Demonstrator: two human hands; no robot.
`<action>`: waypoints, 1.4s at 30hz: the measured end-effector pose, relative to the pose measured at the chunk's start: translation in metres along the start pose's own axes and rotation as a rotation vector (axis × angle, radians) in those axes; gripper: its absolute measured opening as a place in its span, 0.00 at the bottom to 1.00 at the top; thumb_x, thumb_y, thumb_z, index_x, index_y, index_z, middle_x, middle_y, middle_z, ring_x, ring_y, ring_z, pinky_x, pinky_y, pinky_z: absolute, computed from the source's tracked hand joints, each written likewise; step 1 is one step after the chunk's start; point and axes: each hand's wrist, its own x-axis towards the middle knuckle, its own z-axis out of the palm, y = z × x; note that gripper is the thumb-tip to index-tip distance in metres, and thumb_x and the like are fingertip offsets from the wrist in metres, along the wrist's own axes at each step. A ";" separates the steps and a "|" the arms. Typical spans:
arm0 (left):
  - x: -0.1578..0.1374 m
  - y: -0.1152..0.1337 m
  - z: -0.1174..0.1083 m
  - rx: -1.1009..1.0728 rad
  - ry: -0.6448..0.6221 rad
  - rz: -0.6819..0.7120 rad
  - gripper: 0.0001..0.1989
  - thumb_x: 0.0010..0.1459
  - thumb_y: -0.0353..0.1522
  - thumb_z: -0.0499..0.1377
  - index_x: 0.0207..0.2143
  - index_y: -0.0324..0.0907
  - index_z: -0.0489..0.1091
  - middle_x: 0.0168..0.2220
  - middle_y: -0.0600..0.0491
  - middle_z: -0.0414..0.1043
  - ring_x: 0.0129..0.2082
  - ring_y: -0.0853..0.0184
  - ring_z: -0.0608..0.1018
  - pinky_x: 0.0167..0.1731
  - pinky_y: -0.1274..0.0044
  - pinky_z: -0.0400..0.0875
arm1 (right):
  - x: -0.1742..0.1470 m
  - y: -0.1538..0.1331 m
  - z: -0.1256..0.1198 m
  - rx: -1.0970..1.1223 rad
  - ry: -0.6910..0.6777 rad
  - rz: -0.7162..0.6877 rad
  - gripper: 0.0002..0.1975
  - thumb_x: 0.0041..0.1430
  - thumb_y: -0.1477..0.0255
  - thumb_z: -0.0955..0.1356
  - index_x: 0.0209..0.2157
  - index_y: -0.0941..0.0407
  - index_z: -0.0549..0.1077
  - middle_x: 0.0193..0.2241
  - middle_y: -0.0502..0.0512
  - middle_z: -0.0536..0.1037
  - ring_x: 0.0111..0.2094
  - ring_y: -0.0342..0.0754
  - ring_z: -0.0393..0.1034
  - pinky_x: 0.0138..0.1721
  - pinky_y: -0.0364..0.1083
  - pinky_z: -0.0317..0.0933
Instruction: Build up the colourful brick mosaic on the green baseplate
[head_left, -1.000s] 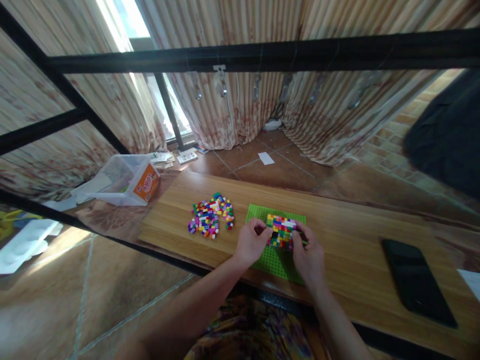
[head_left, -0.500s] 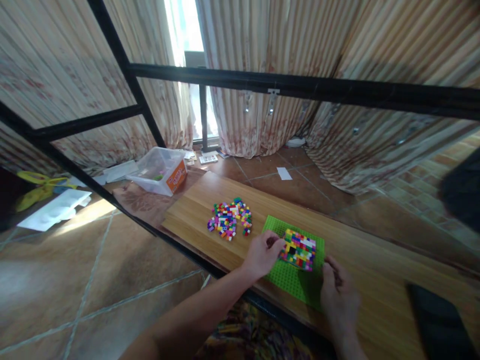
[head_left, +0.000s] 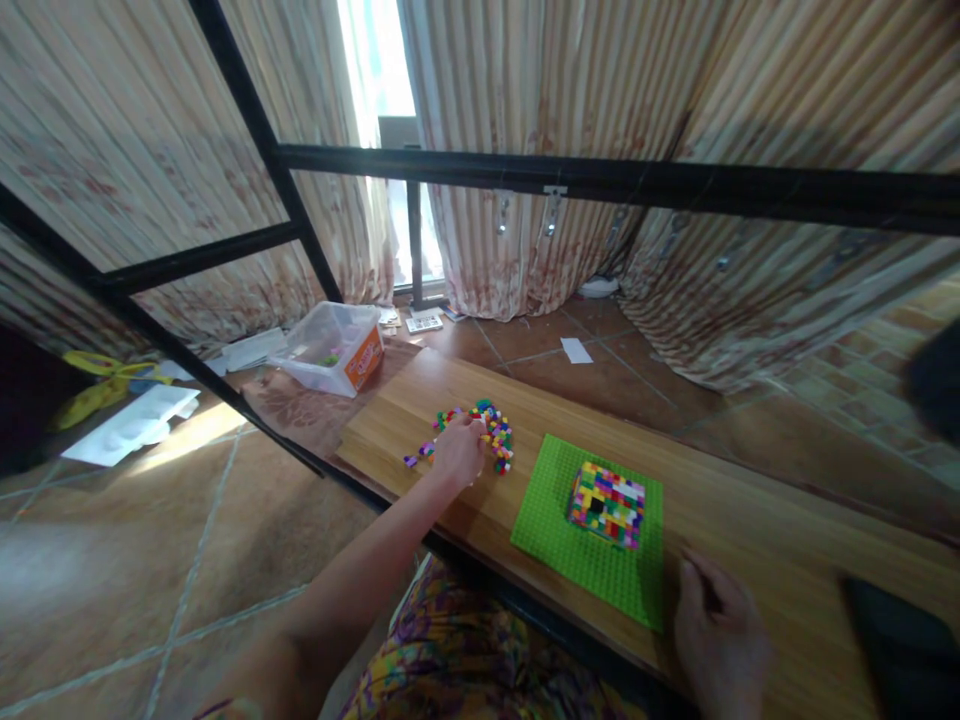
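Observation:
My left hand (head_left: pixel 459 450) is over the pile of small colourful building bricks (head_left: pixel 496 425) on the wooden table, its fingers bent together and down among them. What the fingertips hold is hidden. Right of the pile lies a green studded baseplate (head_left: pixel 547 535). On it stands a low block built from many coloured bricks (head_left: pixel 607 505), with a dark square opening in its top. My right hand (head_left: pixel 720 625) rests beside the plate's right edge, apart from it, loosely curled with thumb and index finger close together; nothing shows in it.
A clear plastic box (head_left: pixel 326 350) with an orange label stands beyond the table's left end. A dark flat object (head_left: pixel 900 645) lies on the right of the tabletop (head_left: pixel 412 395). Black metal bars (head_left: pixel 480 165) cross the view before the curtains (head_left: pixel 495 90).
My left hand has gone from the brick block leftward to the loose pile. My right hand has drawn off the baseplate's right edge, a little to the right.

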 end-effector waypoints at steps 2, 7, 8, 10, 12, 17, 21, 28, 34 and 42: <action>0.003 0.002 0.001 0.017 -0.011 0.014 0.08 0.57 0.27 0.54 0.32 0.42 0.73 0.37 0.47 0.72 0.41 0.60 0.74 0.43 0.72 0.67 | 0.000 0.000 0.000 0.003 0.008 0.015 0.24 0.59 0.56 0.60 0.39 0.60 0.76 0.41 0.65 0.77 0.43 0.58 0.72 0.47 0.55 0.64; 0.004 0.007 0.004 0.032 -0.021 0.032 0.05 0.56 0.28 0.56 0.33 0.40 0.72 0.39 0.44 0.73 0.44 0.57 0.73 0.45 0.69 0.66 | -0.002 0.000 0.000 0.012 0.004 0.019 0.23 0.59 0.56 0.61 0.38 0.59 0.76 0.41 0.64 0.77 0.42 0.58 0.72 0.47 0.55 0.64; 0.005 0.008 0.003 0.034 -0.026 0.037 0.04 0.56 0.28 0.57 0.33 0.40 0.72 0.39 0.43 0.73 0.44 0.56 0.73 0.46 0.69 0.66 | -0.002 0.001 0.001 0.019 0.001 0.011 0.22 0.59 0.56 0.61 0.37 0.59 0.76 0.40 0.64 0.77 0.42 0.57 0.72 0.47 0.55 0.64; 0.006 0.010 0.002 0.036 -0.037 0.049 0.03 0.55 0.28 0.57 0.32 0.40 0.71 0.38 0.44 0.73 0.44 0.56 0.73 0.46 0.69 0.66 | -0.001 0.001 0.001 0.029 -0.002 -0.004 0.22 0.59 0.56 0.61 0.36 0.59 0.76 0.40 0.64 0.78 0.41 0.57 0.72 0.47 0.55 0.64; 0.006 0.013 0.002 0.038 -0.051 0.061 0.04 0.55 0.26 0.56 0.30 0.41 0.71 0.37 0.44 0.73 0.43 0.57 0.74 0.46 0.69 0.66 | -0.001 0.001 0.002 0.034 0.004 -0.017 0.22 0.59 0.55 0.61 0.36 0.58 0.76 0.39 0.64 0.78 0.41 0.57 0.72 0.46 0.55 0.64; 0.003 0.018 0.002 0.028 -0.065 0.079 0.06 0.55 0.24 0.55 0.30 0.41 0.70 0.36 0.45 0.74 0.41 0.57 0.74 0.45 0.69 0.66 | -0.002 0.002 0.004 0.029 0.012 -0.031 0.24 0.59 0.53 0.60 0.36 0.58 0.76 0.40 0.64 0.78 0.41 0.57 0.72 0.46 0.55 0.64; 0.003 0.020 -0.001 0.006 -0.048 0.088 0.07 0.54 0.23 0.55 0.32 0.41 0.69 0.37 0.45 0.74 0.43 0.58 0.74 0.47 0.69 0.66 | -0.002 0.005 0.006 0.058 0.010 -0.032 0.25 0.59 0.53 0.60 0.36 0.58 0.76 0.40 0.64 0.78 0.41 0.57 0.72 0.46 0.55 0.64; -0.019 0.029 -0.015 -0.290 0.044 0.080 0.06 0.55 0.26 0.55 0.35 0.42 0.66 0.37 0.50 0.72 0.39 0.63 0.75 0.42 0.72 0.69 | -0.001 -0.008 -0.002 0.114 0.003 0.074 0.17 0.58 0.55 0.62 0.35 0.52 0.76 0.40 0.61 0.78 0.42 0.60 0.73 0.46 0.57 0.66; -0.077 0.063 -0.010 -0.838 -0.146 0.070 0.08 0.51 0.24 0.56 0.35 0.42 0.67 0.33 0.53 0.71 0.34 0.68 0.75 0.36 0.77 0.71 | -0.027 -0.086 -0.009 0.444 -0.188 0.166 0.17 0.56 0.56 0.66 0.41 0.52 0.77 0.41 0.57 0.79 0.40 0.54 0.75 0.41 0.51 0.69; -0.108 0.085 -0.008 -0.956 -0.338 0.116 0.10 0.46 0.21 0.57 0.32 0.40 0.69 0.30 0.54 0.69 0.32 0.69 0.72 0.34 0.79 0.67 | -0.044 -0.121 -0.003 0.776 -0.433 0.320 0.15 0.53 0.58 0.69 0.34 0.55 0.79 0.32 0.56 0.80 0.34 0.49 0.73 0.37 0.46 0.66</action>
